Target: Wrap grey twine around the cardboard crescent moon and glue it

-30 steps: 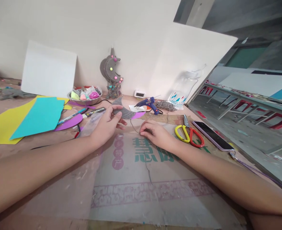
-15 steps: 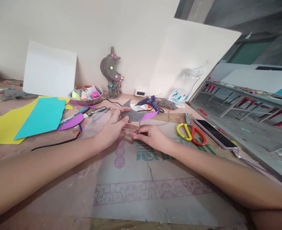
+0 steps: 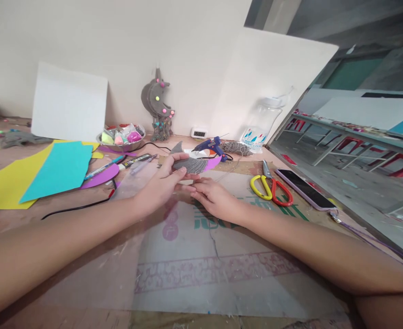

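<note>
My left hand (image 3: 158,183) holds a grey yarn-wrapped crescent (image 3: 186,163) by its lower edge, just above the table. My right hand (image 3: 212,196) is right beside it, fingers pinched together at a thin grey yarn strand (image 3: 213,237) that trails back over the printed plastic sheet (image 3: 222,269). The fingertips of both hands meet under the crescent.
Yellow and red scissors (image 3: 273,188) and a phone (image 3: 302,188) lie to the right. A blue glue gun (image 3: 211,146), a yarn ball (image 3: 233,147) and a plastic jar (image 3: 261,125) sit behind. Left are coloured paper sheets (image 3: 50,169), pens (image 3: 119,161), a bowl of clay (image 3: 122,137). A finished crescent ornament (image 3: 158,103) leans on the wall.
My right hand has slid left from the sheet up to my left hand. The crescent has lifted and turned slightly in my left hand.
</note>
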Action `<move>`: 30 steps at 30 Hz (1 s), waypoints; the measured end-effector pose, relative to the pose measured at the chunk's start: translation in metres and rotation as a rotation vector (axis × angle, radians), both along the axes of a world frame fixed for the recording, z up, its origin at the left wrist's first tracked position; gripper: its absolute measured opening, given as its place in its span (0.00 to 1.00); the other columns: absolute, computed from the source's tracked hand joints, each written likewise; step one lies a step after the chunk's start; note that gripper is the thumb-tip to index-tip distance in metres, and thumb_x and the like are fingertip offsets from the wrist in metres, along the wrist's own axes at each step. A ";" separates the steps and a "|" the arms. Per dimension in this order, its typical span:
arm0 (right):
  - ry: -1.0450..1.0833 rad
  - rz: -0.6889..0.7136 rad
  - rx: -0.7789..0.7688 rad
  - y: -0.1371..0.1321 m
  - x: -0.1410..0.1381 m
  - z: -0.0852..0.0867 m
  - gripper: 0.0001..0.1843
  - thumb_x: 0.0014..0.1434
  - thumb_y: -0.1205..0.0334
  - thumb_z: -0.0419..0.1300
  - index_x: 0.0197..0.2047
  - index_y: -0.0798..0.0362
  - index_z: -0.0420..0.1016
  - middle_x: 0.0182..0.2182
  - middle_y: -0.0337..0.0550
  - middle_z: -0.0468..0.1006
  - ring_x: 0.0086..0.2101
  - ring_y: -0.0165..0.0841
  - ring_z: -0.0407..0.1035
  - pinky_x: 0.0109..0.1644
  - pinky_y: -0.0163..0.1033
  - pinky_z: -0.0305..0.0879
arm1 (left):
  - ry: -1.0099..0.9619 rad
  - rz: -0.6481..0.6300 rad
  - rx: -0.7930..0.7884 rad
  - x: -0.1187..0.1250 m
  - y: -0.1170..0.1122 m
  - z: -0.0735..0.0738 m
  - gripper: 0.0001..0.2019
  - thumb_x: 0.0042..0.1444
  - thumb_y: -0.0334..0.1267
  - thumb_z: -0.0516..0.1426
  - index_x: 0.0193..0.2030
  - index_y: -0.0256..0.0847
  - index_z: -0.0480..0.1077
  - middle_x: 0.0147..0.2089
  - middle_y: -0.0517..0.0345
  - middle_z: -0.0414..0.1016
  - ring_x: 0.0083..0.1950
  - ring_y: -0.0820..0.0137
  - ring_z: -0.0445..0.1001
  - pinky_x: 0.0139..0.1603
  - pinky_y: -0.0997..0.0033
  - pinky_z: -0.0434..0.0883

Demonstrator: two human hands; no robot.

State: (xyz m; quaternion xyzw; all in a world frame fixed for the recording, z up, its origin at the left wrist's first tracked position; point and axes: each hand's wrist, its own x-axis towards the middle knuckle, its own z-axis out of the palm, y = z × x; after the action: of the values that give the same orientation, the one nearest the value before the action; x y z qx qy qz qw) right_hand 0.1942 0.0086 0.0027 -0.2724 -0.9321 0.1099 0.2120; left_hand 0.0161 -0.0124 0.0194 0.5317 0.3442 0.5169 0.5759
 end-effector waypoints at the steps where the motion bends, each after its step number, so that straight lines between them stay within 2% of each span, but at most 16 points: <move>1: -0.002 -0.007 0.019 -0.001 0.001 0.000 0.16 0.66 0.62 0.47 0.43 0.56 0.75 0.35 0.49 0.77 0.40 0.36 0.68 0.46 0.41 0.63 | 0.010 0.035 0.006 -0.001 0.000 0.000 0.14 0.60 0.37 0.53 0.52 0.45 0.58 0.44 0.53 0.72 0.48 0.65 0.75 0.43 0.64 0.76; 4: 0.013 0.000 0.048 -0.003 0.003 0.000 0.15 0.66 0.60 0.49 0.41 0.55 0.77 0.33 0.47 0.77 0.38 0.34 0.68 0.44 0.40 0.64 | -0.008 0.096 0.010 -0.004 0.003 -0.002 0.15 0.60 0.36 0.53 0.53 0.44 0.59 0.42 0.55 0.72 0.45 0.68 0.76 0.44 0.67 0.74; 6: 0.030 0.021 0.037 -0.002 0.003 -0.001 0.15 0.65 0.58 0.51 0.37 0.55 0.78 0.32 0.46 0.76 0.36 0.33 0.68 0.44 0.39 0.64 | -0.073 0.066 -0.016 -0.005 0.005 -0.004 0.16 0.59 0.35 0.54 0.54 0.44 0.59 0.37 0.58 0.71 0.39 0.71 0.75 0.43 0.69 0.73; 10: 0.089 0.018 -0.088 0.004 0.000 -0.003 0.15 0.64 0.56 0.53 0.36 0.54 0.79 0.32 0.44 0.76 0.36 0.31 0.69 0.42 0.36 0.64 | -0.163 -0.026 -0.087 -0.003 0.002 -0.001 0.16 0.57 0.32 0.55 0.52 0.42 0.61 0.30 0.63 0.67 0.30 0.75 0.71 0.35 0.74 0.71; 13: 0.075 -0.027 -0.169 0.009 0.001 -0.006 0.15 0.63 0.54 0.54 0.37 0.53 0.79 0.30 0.43 0.74 0.34 0.32 0.68 0.41 0.37 0.64 | -0.199 -0.002 -0.102 -0.002 -0.001 0.006 0.15 0.57 0.30 0.54 0.51 0.42 0.62 0.28 0.63 0.65 0.28 0.76 0.68 0.31 0.76 0.69; 15: 0.121 -0.114 -0.116 0.013 0.005 -0.007 0.13 0.61 0.56 0.57 0.44 0.53 0.75 0.32 0.43 0.73 0.36 0.34 0.67 0.43 0.40 0.64 | -0.198 0.036 -0.082 -0.003 0.000 0.009 0.13 0.57 0.30 0.53 0.50 0.42 0.62 0.27 0.64 0.64 0.26 0.76 0.66 0.28 0.76 0.68; 17: 0.252 -0.218 0.010 0.017 0.012 -0.005 0.17 0.58 0.61 0.59 0.50 0.55 0.69 0.39 0.47 0.71 0.42 0.37 0.67 0.48 0.44 0.64 | -0.172 0.092 -0.045 -0.007 0.004 0.008 0.13 0.57 0.31 0.53 0.49 0.42 0.63 0.27 0.64 0.64 0.26 0.75 0.65 0.25 0.77 0.67; 19: 0.396 -0.310 0.124 0.019 0.021 0.000 0.17 0.57 0.66 0.57 0.51 0.55 0.65 0.45 0.50 0.69 0.47 0.38 0.65 0.53 0.47 0.62 | -0.137 0.175 -0.002 -0.011 0.011 0.005 0.13 0.57 0.32 0.53 0.49 0.43 0.62 0.28 0.64 0.65 0.27 0.76 0.67 0.26 0.77 0.66; 22: 0.480 -0.368 0.136 0.014 0.031 0.010 0.10 0.59 0.66 0.53 0.45 0.53 0.66 0.42 0.48 0.71 0.45 0.37 0.67 0.52 0.47 0.64 | -0.068 0.282 0.063 -0.017 0.020 -0.002 0.14 0.57 0.33 0.52 0.50 0.43 0.61 0.28 0.64 0.66 0.27 0.75 0.67 0.30 0.75 0.68; 24: 0.364 -0.251 0.045 0.006 0.032 0.013 0.08 0.63 0.63 0.51 0.42 0.52 0.69 0.40 0.46 0.75 0.43 0.36 0.70 0.51 0.45 0.66 | -0.026 0.329 0.109 -0.019 0.023 -0.006 0.14 0.57 0.34 0.52 0.51 0.43 0.60 0.28 0.65 0.67 0.27 0.75 0.67 0.33 0.73 0.68; 26: 0.133 -0.066 -0.057 0.000 0.029 0.012 0.14 0.65 0.58 0.49 0.47 0.52 0.72 0.47 0.48 0.76 0.48 0.36 0.70 0.56 0.45 0.64 | 0.010 0.348 0.142 -0.020 0.023 -0.007 0.14 0.58 0.35 0.52 0.51 0.43 0.60 0.28 0.65 0.67 0.28 0.74 0.67 0.35 0.72 0.68; 28: -0.078 0.029 -0.104 0.001 0.024 0.006 0.24 0.64 0.52 0.51 0.59 0.55 0.65 0.59 0.53 0.67 0.59 0.41 0.61 0.63 0.49 0.57 | 0.045 0.347 0.167 -0.020 0.023 -0.008 0.13 0.58 0.36 0.51 0.51 0.44 0.60 0.27 0.65 0.67 0.29 0.73 0.68 0.37 0.71 0.67; 30: -0.191 -0.029 -0.117 0.010 0.021 -0.002 0.35 0.63 0.47 0.49 0.66 0.61 0.54 0.66 0.59 0.53 0.65 0.45 0.48 0.67 0.53 0.48 | 0.083 0.335 0.182 -0.020 0.022 -0.010 0.13 0.59 0.36 0.51 0.51 0.45 0.60 0.26 0.66 0.66 0.30 0.73 0.68 0.38 0.70 0.67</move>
State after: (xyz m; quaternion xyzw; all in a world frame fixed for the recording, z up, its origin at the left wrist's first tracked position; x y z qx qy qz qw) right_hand 0.2148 0.0191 0.0010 -0.3068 -0.9361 0.1346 0.1074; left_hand -0.0037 0.0099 0.0094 0.5378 0.4032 0.6122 0.4164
